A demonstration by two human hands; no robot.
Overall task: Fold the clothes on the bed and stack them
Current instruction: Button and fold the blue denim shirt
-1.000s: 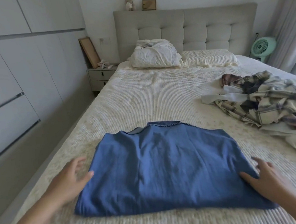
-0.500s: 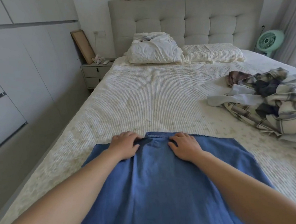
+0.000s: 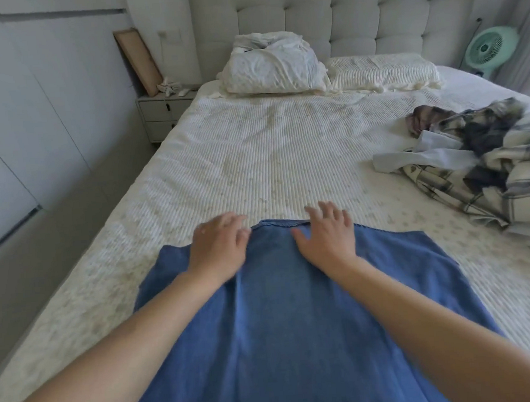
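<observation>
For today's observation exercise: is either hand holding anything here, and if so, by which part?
Nothing is held. The left hand and right hand lie flat, fingers spread, on the far edge of the blue garment.

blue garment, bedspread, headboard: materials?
Blue garment: looks like light denim or chambray, matte, with a stitched hem at the far edge. Bedspread: cream ribbed woven textile, likely cotton; fine parallel ridges show. Headboard: grey upholstery over padding, judging by the tufted squares; fabric or faux leather is unclear.

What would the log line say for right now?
left hand: open, flat on blue garment | right hand: open, flat on it | plaid pile: unfolded, right side of bed
</observation>
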